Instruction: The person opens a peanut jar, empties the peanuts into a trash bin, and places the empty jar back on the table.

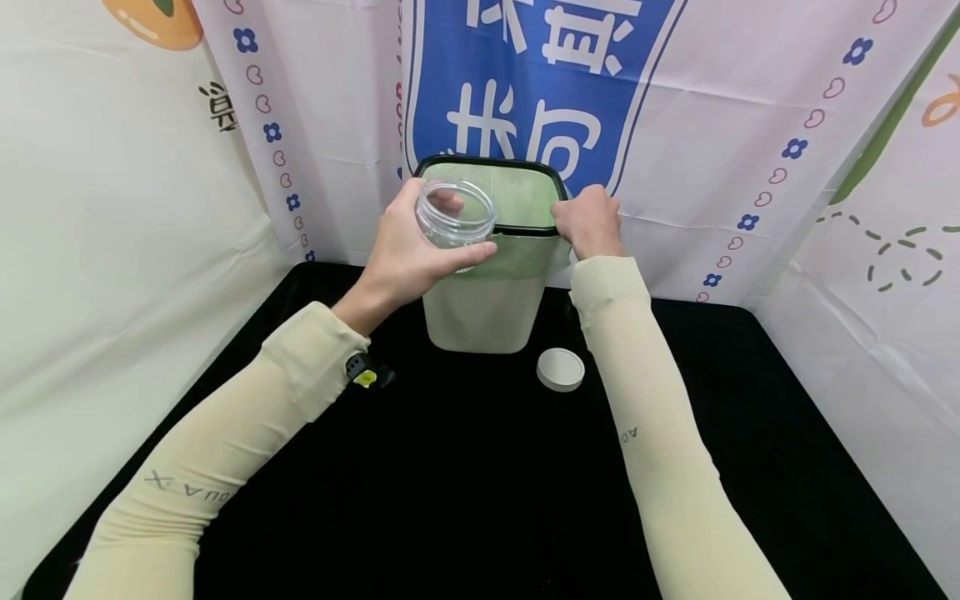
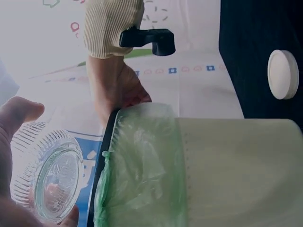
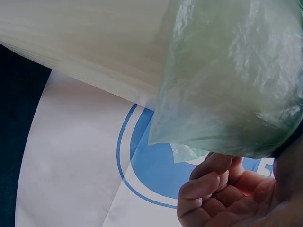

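My left hand [image 1: 397, 250] holds a clear jar [image 1: 467, 223] with a threaded, uncovered mouth, tilted above the near left part of a trash bin [image 1: 483, 317]. Ribbed sides and the round base of the jar [image 2: 57, 182] show in the left wrist view. The pale bin stands upright, with a black rim [image 1: 491, 159] and a green plastic bag [image 1: 525, 258] folded over its outside. At the right side of that rim, my right hand [image 1: 591, 221] grips the edge. The right wrist view shows its curled fingers [image 3: 201, 189] beside the bag; part of the grip is hidden.
A round white lid [image 1: 561, 368] lies on the black table [image 1: 450, 467], in front of the bin and to its right. Printed fabric [image 1: 720, 100] hangs close behind the bin, and white cloth walls [image 1: 112, 167] stand on both sides.
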`<state>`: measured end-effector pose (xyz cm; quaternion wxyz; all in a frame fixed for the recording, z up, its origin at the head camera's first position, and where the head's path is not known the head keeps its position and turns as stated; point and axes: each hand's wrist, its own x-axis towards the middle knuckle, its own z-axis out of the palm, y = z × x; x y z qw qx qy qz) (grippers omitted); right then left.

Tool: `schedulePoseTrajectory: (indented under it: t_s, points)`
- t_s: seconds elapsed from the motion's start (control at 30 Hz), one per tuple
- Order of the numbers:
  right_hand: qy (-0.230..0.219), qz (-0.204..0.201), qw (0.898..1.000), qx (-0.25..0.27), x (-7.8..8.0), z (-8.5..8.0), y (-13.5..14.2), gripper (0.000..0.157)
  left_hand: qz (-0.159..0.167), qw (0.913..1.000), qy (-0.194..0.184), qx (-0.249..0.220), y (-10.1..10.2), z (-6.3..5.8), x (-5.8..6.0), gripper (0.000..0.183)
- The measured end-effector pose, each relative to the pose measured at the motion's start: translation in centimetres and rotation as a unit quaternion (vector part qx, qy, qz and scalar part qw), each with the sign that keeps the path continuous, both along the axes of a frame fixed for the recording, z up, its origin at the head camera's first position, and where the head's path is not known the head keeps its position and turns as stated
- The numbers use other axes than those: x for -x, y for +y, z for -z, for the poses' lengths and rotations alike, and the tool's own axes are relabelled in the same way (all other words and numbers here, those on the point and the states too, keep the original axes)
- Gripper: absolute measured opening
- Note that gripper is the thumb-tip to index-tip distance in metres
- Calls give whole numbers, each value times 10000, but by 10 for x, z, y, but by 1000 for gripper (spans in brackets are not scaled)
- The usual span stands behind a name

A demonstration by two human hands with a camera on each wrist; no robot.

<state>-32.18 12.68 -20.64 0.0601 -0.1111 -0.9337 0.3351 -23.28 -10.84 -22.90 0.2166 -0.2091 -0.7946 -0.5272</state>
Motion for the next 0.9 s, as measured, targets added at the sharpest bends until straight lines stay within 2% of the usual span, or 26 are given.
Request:
schedulePoseTrajectory:
  t_s: [0.2,0.5,0.77,0.9]
  points:
    - [-55,-1,10000,50,0,-4,4,29,30,9999,-69,-102,-3,12,-3,77]
    - [-130,-76,9999,45,4,0,4,41,87,9985,-440,-299,-12,35,-4,73]
    - [-52,-404,9992,41,4,-2,9,32,200,9979,-462,-410,-17,44,-8,70]
    - [14,-530,9984,215,4,2,14,20,310,9968,-476,-570,-19,48,-10,69]
